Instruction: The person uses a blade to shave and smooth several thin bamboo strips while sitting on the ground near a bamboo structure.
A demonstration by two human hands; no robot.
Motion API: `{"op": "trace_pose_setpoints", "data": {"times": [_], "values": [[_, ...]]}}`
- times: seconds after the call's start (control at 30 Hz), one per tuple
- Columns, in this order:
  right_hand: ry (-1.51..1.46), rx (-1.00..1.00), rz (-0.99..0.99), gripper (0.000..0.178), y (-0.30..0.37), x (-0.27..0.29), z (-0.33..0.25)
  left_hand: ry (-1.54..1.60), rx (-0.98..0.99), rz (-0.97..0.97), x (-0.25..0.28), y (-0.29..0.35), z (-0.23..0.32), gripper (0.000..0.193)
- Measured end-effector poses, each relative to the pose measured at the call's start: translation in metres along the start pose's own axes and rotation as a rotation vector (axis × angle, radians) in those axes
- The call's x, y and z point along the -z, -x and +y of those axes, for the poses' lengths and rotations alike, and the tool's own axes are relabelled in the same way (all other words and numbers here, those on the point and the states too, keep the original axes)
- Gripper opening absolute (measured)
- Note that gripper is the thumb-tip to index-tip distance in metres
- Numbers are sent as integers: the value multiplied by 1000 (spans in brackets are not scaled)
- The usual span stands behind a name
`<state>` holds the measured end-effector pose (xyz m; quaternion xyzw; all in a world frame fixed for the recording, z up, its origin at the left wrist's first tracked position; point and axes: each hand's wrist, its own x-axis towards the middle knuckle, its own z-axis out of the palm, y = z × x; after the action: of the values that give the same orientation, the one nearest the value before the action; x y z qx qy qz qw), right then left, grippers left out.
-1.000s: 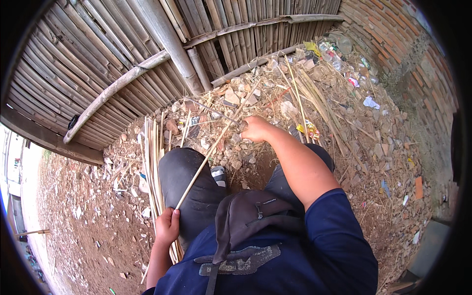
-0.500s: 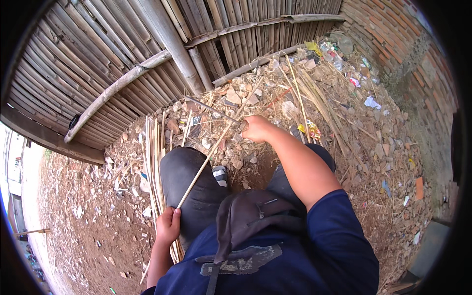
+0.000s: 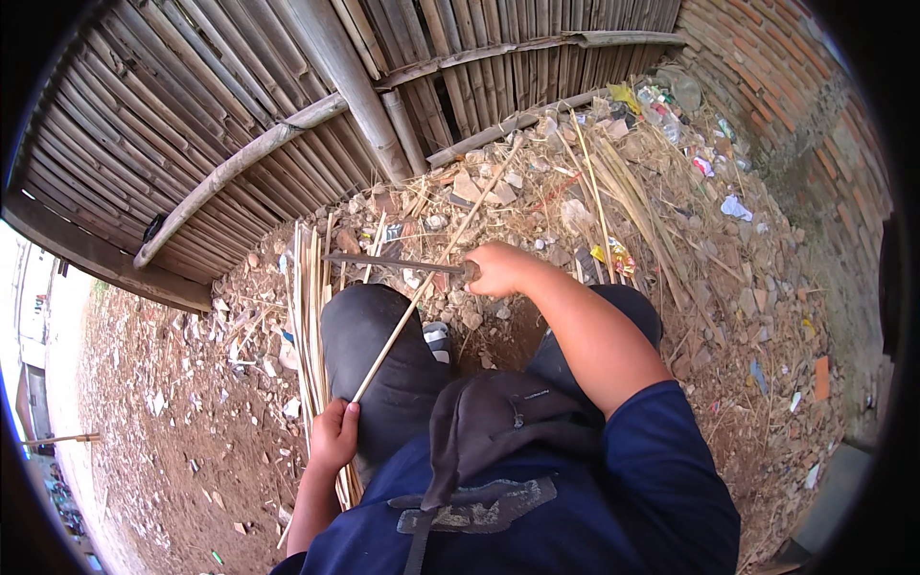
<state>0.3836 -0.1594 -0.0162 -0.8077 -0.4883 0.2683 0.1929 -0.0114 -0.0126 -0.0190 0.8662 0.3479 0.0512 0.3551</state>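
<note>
My left hand (image 3: 335, 431) is closed round the near end of a long, thin bamboo strip (image 3: 395, 331), which slants away to the upper right over my left thigh. In front of my knees, my right hand (image 3: 495, 268) grips the handle of a long-bladed knife (image 3: 393, 262). Its narrow dark blade points left and crosses the strip just beside the hand; whether it touches the strip I cannot tell. Beside my left leg lies a bundle of pale bamboo strips (image 3: 309, 326), partly hidden by my left hand and forearm.
A bamboo-slat wall (image 3: 211, 125) with a thick pole (image 3: 355, 91) rises ahead, and a brick wall (image 3: 795, 77) stands at the right. Stones and litter cover the ground before it. More split bamboo strips (image 3: 628, 192) lie beyond my right knee. A dark bag (image 3: 503, 412) rests on my lap.
The knife blade has swung from pointing up-left to nearly level, its tip lower and farther left. My right hand has shifted slightly down; my left hand still holds the strip.
</note>
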Motion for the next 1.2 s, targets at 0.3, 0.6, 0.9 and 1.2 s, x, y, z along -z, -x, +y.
{"op": "trace_pose_setpoints", "data": {"times": [0.3, 0.6, 0.9, 1.2], "values": [[23, -78, -70, 27, 1, 13, -6, -16, -25, 29, -2, 0, -5, 33], [3, -33, -22, 25, 4, 6, -24, -25, -5, 26, 2, 1, 4, 34], [-24, -217, 48, 27, -9, 9, 31, -41, -26, 30, 6, 1, 14, 34], [134, 36, -58, 22, 8, 6, -31, -18, -10, -6, 4, -1, 1, 36]]}}
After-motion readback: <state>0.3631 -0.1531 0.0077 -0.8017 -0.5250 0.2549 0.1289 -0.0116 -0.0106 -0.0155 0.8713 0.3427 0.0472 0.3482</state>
